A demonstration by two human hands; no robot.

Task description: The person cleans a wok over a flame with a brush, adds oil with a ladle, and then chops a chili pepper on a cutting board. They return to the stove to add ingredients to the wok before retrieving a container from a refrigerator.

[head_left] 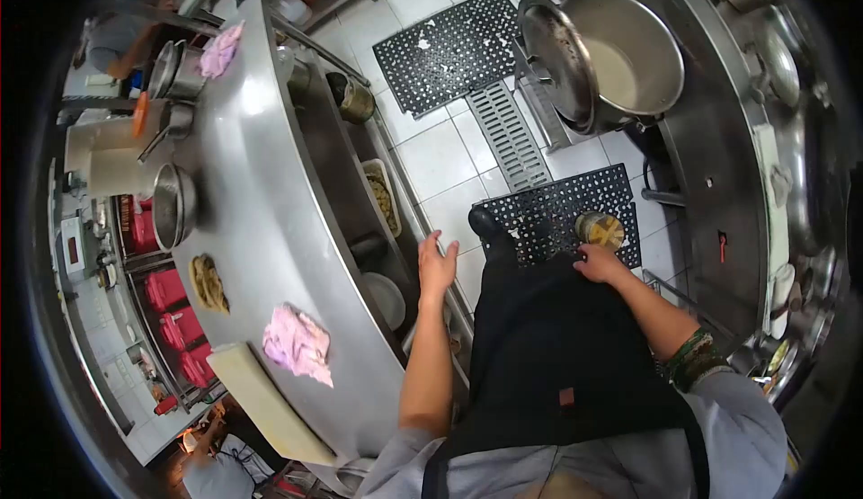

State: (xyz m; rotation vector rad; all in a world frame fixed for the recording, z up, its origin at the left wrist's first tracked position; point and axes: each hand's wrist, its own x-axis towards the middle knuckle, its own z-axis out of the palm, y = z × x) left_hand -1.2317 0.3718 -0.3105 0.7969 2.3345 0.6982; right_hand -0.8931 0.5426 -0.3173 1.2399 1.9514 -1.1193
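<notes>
My left hand (438, 265) is raised beside the edge of the steel counter (261, 130), its thumb and fingers apart and nothing in them. My right hand (600, 263) hangs in front of my dark apron (575, 346), fingers loosely bent and parted. Just beyond it in the picture appears a clear round container (600, 230) with yellow pieces inside. Whether hand and container touch cannot be made out; the container seems to stand on the black perforated mat (557, 207). One dark shoe (486, 223) shows on that mat.
At upper right stands a large stockpot (661, 58) with its lid (557, 63) leaning against it. Pink cloths (297, 344), a cutting board (261, 400) and metal bowls (171, 207) lie on the left counter. A floor drain grate (508, 135) runs between mats. Another person (225, 472) is at lower left.
</notes>
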